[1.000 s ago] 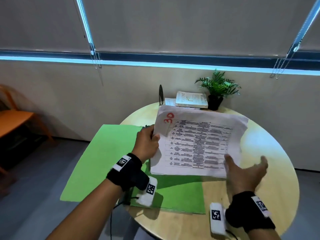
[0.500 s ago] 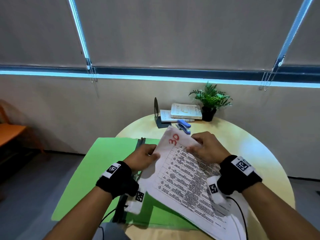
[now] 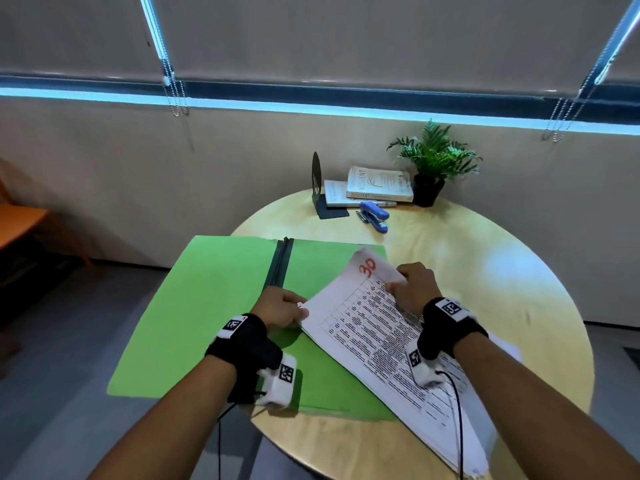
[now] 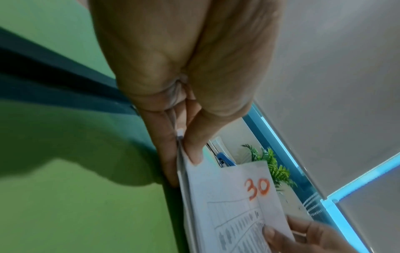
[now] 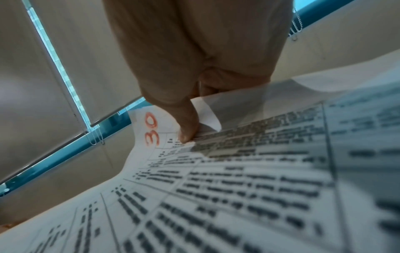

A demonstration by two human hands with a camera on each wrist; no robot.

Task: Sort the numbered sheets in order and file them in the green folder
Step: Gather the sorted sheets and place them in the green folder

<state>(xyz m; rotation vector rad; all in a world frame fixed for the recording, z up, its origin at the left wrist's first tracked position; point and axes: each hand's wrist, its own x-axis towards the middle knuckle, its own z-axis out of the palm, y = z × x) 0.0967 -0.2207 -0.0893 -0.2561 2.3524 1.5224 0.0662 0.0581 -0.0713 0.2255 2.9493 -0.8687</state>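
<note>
My left hand (image 3: 281,308) pinches the white printed stack of sheets (image 3: 381,337), red "30" on top, at nine o'clock; my right hand (image 3: 414,287) grips its twelve o'clock edge. I'd square them, then lower flat onto the open green card folder (image 3: 207,306) beneath.

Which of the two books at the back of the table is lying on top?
The white book with the plant drawing on its cover, beside the potted plant. It rests on the plainer book nearer the black bookend.

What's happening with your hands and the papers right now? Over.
Left hand pinches the sheets at their edge. Right hand grips the top corner by the red 30. Stack half over the open green folder. Nothing blocking.
</note>
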